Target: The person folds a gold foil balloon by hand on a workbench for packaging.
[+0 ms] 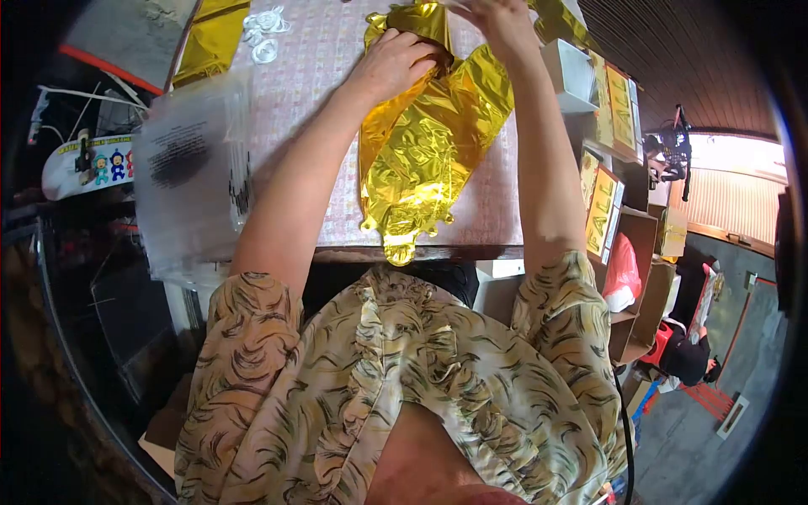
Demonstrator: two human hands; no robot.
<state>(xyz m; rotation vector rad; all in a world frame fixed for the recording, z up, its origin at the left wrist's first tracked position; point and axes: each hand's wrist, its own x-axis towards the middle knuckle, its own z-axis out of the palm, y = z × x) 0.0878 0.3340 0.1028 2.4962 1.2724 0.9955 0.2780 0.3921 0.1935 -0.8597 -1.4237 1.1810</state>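
A shiny gold foil balloon [421,160], flat and creased, lies lengthwise on the table, with small rounded tabs at its near end. My left hand [396,67] is on its far part, fingers bent into a fold of the foil; the fingertips are partly hidden. At the top edge of the view is my right hand [502,25], above the right side of the foil. Its fingers are drawn together and partly cut off, so what they hold cannot be made out.
A patterned cloth [328,181] covers the table. White ribbon coils [264,38] and more gold foil [210,42] lie at the far left. Clear plastic bags [189,177] hang over the left edge. Boxes [602,202] are stacked at right. Another person [686,353] is farther right.
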